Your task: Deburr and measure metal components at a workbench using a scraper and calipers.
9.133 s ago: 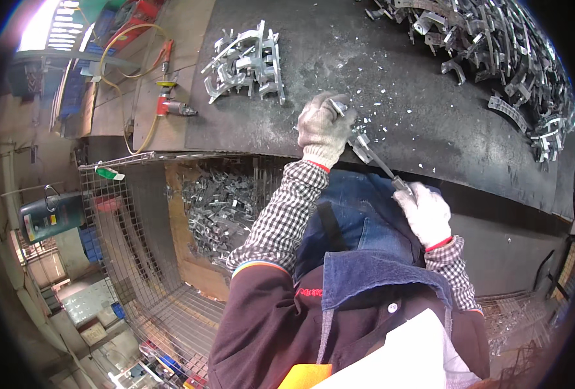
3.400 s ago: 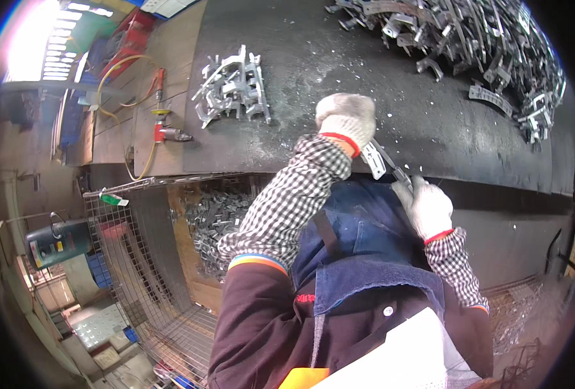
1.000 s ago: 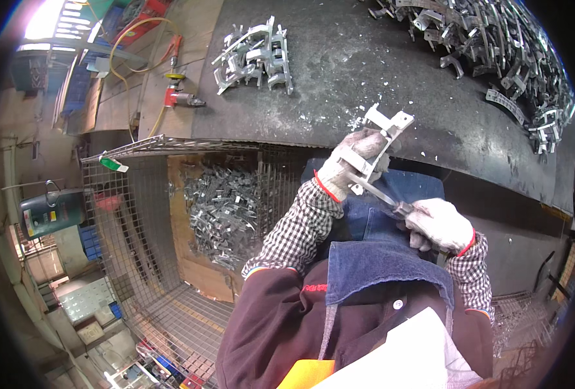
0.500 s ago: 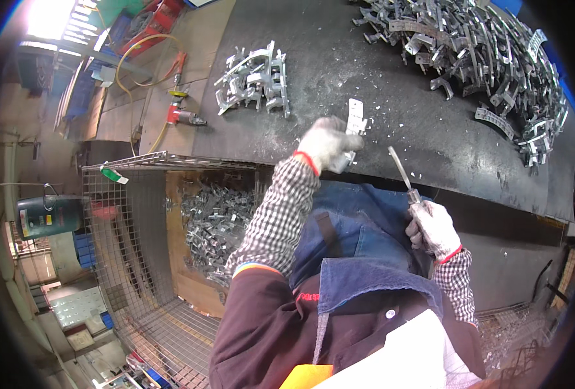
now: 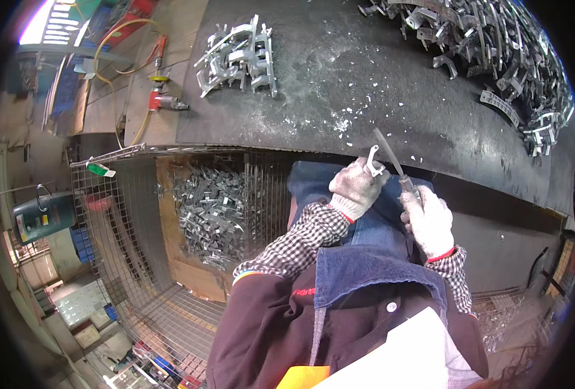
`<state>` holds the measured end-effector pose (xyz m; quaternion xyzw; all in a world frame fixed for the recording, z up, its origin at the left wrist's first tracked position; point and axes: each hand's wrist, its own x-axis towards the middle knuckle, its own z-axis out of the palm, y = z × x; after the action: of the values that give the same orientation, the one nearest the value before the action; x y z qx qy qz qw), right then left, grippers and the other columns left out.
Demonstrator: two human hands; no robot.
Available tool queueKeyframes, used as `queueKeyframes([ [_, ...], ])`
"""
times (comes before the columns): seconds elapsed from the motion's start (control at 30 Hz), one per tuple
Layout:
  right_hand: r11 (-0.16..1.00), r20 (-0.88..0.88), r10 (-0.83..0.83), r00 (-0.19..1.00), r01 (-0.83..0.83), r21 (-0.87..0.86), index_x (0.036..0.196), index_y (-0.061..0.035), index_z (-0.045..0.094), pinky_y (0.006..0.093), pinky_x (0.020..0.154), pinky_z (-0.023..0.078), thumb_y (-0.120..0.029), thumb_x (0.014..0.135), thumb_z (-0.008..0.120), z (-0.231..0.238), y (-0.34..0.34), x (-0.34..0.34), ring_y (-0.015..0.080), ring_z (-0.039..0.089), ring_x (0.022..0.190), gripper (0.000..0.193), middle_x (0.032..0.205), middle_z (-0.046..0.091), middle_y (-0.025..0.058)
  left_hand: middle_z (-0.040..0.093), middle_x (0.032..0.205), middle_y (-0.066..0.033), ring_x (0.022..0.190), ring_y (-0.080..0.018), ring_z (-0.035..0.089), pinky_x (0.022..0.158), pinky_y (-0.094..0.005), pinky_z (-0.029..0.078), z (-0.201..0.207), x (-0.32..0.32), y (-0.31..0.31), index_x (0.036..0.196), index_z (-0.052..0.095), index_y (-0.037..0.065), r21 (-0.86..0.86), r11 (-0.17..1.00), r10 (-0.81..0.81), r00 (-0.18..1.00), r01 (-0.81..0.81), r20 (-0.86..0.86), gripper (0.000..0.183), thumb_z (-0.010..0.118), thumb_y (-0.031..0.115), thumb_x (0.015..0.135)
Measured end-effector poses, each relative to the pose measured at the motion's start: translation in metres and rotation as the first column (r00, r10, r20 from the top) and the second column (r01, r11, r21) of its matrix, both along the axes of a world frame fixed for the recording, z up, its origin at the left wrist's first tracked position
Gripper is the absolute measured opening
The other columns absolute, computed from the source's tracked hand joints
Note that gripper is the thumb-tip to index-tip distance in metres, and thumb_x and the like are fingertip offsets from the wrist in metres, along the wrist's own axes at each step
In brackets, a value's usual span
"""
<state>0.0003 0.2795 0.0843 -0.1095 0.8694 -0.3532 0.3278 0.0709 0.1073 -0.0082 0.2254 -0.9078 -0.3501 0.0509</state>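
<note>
Gripping a small metal bracket [image 5: 373, 162] in the gloved left hand [image 5: 355, 188], a worker's right hand [image 5: 428, 217] clasps a file [image 5: 391, 159] against it at the dark surface [image 5: 339, 84] edge.

Gloved hands [image 5: 391, 201] with bracket [image 5: 373, 162], file [image 5: 391, 159]

part [image 5: 373, 161]: small pale metal piece with a ring-like end; held upright in the gloved left hand [image 5: 355, 189]; just above the lap, at the near edge of the dark bench

file [image 5: 391, 161]: slim dark blade, tilted up and to the left; handle gripped in the gloved right hand [image 5: 429, 220]; tip beside the part, contact not clearly seen

place: both are held close together, over blue trousers
</note>
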Motion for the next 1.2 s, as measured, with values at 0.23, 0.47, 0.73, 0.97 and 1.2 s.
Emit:
queueKeyframes([
  [0.23, 0.965, -0.171, 0.171, 0.97, -0.13, 0.228, 0.113, -0.0055, 0.072, 0.0356, 0.062, 0.056, -0.037, 0.101, 0.066, -0.009, 0.006, -0.01, 0.0191, 0.07, 0.06, 0.035, 0.07, 0.07, 0.0089, 0.075, 0.094, -0.008, 0.084, -0.0276, 0.075, 0.073, -0.0402, 0.061, -0.047, 0.003, -0.002, 0.095, 0.08, 0.021, -0.245, 0.967, -0.091, 0.995, 0.077, -0.046, 0.015, 0.076, 0.034, 0.087],
  [0.47, 0.937, -0.187, 0.243, 0.952, -0.18, 0.3, 0.108, -0.0051, 0.07, 0.0472, 0.084, 0.053, -0.044, 0.1, 0.065, -0.009, -0.002, -0.011, 0.0317, 0.07, 0.083, 0.04, 0.076, 0.072, 0.0115, 0.075, 0.093, -0.0084, 0.085, -0.0276, 0.075, 0.072, -0.0399, 0.061, -0.029, 0.001, 0.0, 0.09, 0.078, 0.017, -0.174, 0.985, -0.014, 1.0, 0.014, 0.002, 0.015, 0.074, 0.031, 0.089],
  [0.73, 0.942, -0.111, 0.285, 0.952, -0.257, 0.215, 0.101, -0.0025, 0.071, 0.0306, 0.057, 0.055, -0.037, 0.103, 0.062, -0.019, 0.01, -0.007, 0.0149, 0.068, 0.058, 0.036, 0.068, 0.068, 0.009, 0.072, 0.095, -0.0108, 0.082, -0.031, 0.074, 0.068, -0.0429, 0.061, -0.036, 0.006, -0.006, 0.124, 0.068, 0.017, -0.19, 0.98, -0.065, 0.998, 0.061, -0.012, 0.036, 0.076, 0.03, 0.091],
  [0.97, 0.992, 0.403, 0.088, 0.911, -0.116, 0.046, 0.097, 0.0006, 0.068, 0.0288, 0.046, 0.05, -0.04, 0.106, 0.057, -0.006, 0.007, -0.023, 0.0151, 0.061, 0.047, 0.043, 0.067, 0.068, 0.0101, 0.072, 0.099, -0.0121, 0.088, -0.0311, 0.074, 0.074, -0.0424, 0.061, -0.026, 0.006, -0.008, 0.129, 0.067, 0.012, -0.144, 0.983, -0.107, 0.993, 0.112, 0.039, 0.041, 0.071, 0.032, 0.093],
  [1.2, 0.999, 0.429, 0.026, 0.903, -0.036, 0.015, 0.099, 0.0003, 0.069, 0.0287, 0.048, 0.051, -0.039, 0.106, 0.058, -0.007, -0.004, -0.023, 0.0151, 0.063, 0.051, 0.042, 0.068, 0.069, 0.0094, 0.073, 0.097, -0.0121, 0.087, -0.0312, 0.074, 0.075, -0.0437, 0.061, -0.021, 0.004, -0.006, 0.125, 0.069, 0.013, -0.137, 0.987, -0.073, 0.997, 0.078, 0.041, 0.037, 0.072, 0.03, 0.092],
])
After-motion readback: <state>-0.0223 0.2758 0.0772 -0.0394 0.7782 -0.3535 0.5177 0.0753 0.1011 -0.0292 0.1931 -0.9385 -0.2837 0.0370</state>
